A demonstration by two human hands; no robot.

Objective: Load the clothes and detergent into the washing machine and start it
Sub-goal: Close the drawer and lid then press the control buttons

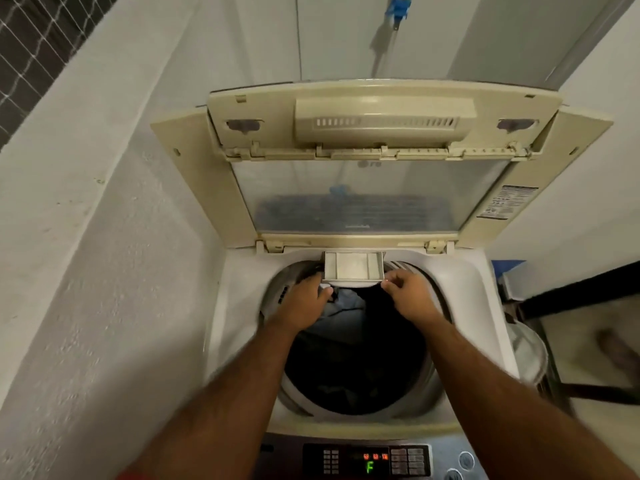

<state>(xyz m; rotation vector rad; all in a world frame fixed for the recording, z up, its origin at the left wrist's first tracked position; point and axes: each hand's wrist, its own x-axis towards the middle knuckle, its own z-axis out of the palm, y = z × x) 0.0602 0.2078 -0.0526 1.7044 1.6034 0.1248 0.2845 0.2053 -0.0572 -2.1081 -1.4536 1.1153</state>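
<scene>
laundry corner, surroundings only

rough white wall point(86, 237) along the left, with a dark window behind a wire grid point(31, 46) at the top left corner. pale panelled wall point(346, 36) at the back, a blue object point(399, 6) hanging high on it, too blurred to identify. on the right, a blue item point(507, 268) low beside a dark horizontal bar point(581, 289), and a round pale container point(530, 358) just beneath, on a light floor point(588, 341).
</scene>
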